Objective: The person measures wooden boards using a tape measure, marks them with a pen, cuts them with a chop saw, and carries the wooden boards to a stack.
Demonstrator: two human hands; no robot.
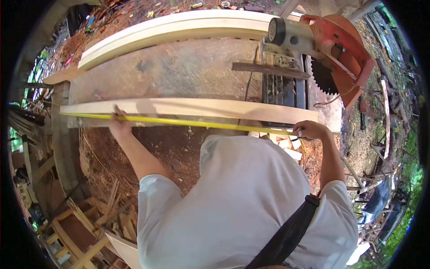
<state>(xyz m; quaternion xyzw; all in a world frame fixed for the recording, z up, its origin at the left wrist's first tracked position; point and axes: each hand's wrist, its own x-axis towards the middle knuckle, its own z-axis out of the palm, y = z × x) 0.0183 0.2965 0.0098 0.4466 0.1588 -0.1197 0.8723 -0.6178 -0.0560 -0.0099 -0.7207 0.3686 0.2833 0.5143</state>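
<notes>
A long pale wooden board (197, 107) lies along the near edge of the workbench (179, 71). A yellow measuring tape (201, 123) is stretched out beside the board's near edge, reaching its left end. Near the left part of the board, my left hand (120, 125) is at the tape, its fingers pressed round tape and board edge. By the board's right end, my right hand (309, 130) is closed on the measuring tape, whose case is mostly hidden by the fingers.
A red circular saw (338, 49) with a toothed blade stands at the bench's right end, beside a dark strip of wood (268, 70). More pale boards (179, 33) lie along the far edge. Wooden frames (67, 237) and scraps are at the lower left.
</notes>
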